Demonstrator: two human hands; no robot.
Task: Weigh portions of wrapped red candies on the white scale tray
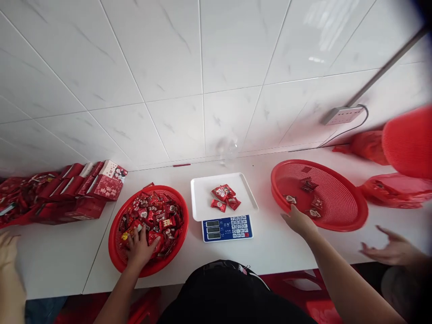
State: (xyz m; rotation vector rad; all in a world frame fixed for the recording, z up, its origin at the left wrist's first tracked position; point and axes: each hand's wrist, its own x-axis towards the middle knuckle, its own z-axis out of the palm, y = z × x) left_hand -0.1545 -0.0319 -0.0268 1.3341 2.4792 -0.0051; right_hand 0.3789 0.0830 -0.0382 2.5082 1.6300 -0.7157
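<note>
My left hand [140, 249] rests on the wrapped candies [158, 211] that fill a round red mesh basket [113, 245]. Its fingers are spread over the red wrappers, next to a yellow one. To the right, my right hand [300, 222] grips the near left rim of a second red basket [351, 220], which holds several dark red wrapped pieces [316, 202]. Between the baskets stands a digital scale [227, 228] with a white tray [202, 204]. A few red candy packets [224, 193] lie in a small group on that tray.
Several red gift boxes [104, 186] stand at left beside more red packets [20, 193]. Another person's hand [391, 247] is near the right basket; another person's arm [10, 270] is at far left. Red bags [394, 191] lie at right under a power strip [342, 115].
</note>
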